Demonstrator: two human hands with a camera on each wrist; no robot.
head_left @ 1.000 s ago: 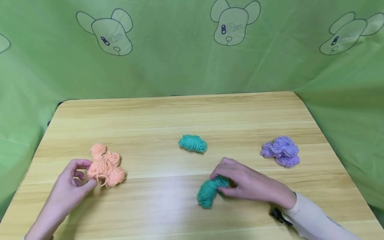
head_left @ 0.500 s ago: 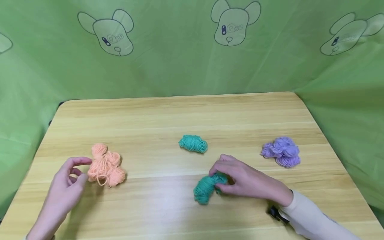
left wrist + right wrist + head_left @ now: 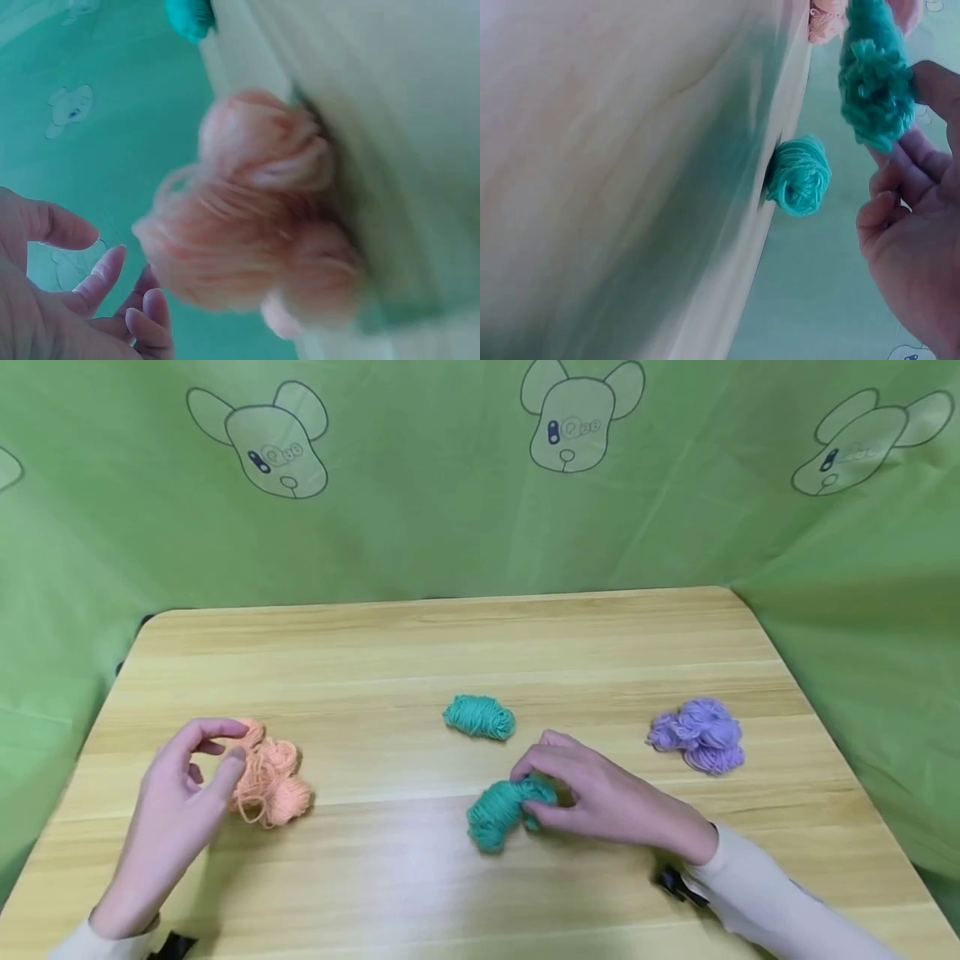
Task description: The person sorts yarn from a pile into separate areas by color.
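My right hand (image 3: 611, 789) pinches one end of a green yarn skein (image 3: 497, 812) between thumb and fingers. In the right wrist view this skein (image 3: 874, 86) hangs raised off the table, its looped end facing the camera. A second teal yarn skein (image 3: 480, 717) lies on the table just beyond it. On the left, several peach yarn balls (image 3: 283, 789) sit heaped together with loose strands. My left hand (image 3: 180, 793) hovers beside and partly over that heap, thumb and fingers spread apart with nothing between them. The left wrist view shows a gap between those fingers and the peach yarn (image 3: 225, 247).
A cluster of purple yarn (image 3: 703, 735) lies toward the right side of the wood-grain table (image 3: 375, 660). Green cloth (image 3: 427, 527) with printed animal heads hangs behind the table and along its sides.
The right hand has carried the green skein left and slightly away from me. My left hand has drawn its thumb off the peach yarn, then shifted farther forward and up.
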